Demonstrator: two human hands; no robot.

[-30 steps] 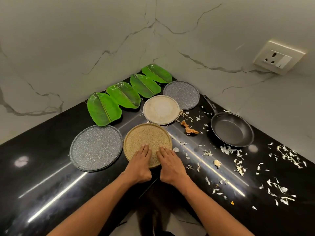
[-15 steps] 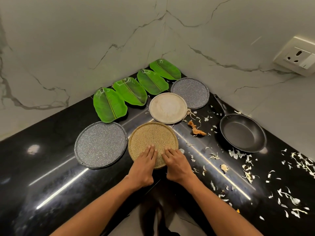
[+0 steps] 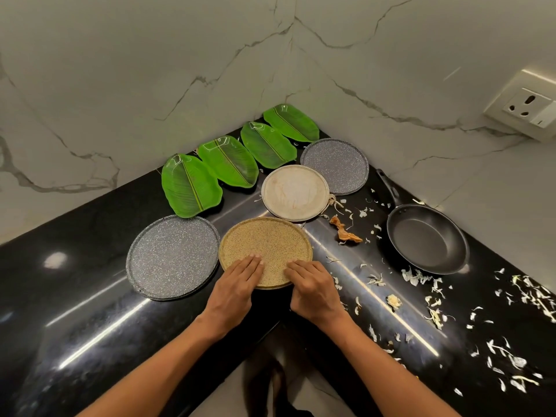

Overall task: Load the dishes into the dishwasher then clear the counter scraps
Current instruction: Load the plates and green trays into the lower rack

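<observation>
A tan speckled round plate (image 3: 264,242) lies at the inner corner of the black counter (image 3: 90,311). My left hand (image 3: 237,287) rests flat on its near rim, fingers straight. My right hand (image 3: 313,288) lies on the near right rim, fingers bent a little over the edge. Beyond the plate sit a cream plate (image 3: 294,192), a grey speckled plate (image 3: 334,165) at the back and a larger grey plate (image 3: 173,257) to the left. Several green leaf-shaped dishes (image 3: 192,185) line the wall. A black frying pan (image 3: 427,236) stands to the right.
White vegetable scraps (image 3: 523,296) and a brown peel (image 3: 344,231) litter the right side of the counter. Marble walls meet in the corner behind. A wall socket (image 3: 526,105) is at the upper right. Floor shows below the counter's inner corner.
The hands have stayed on the tan plate's near rim, a little further apart now. The view has shifted slightly, so everything sits a bit differently in frame.
</observation>
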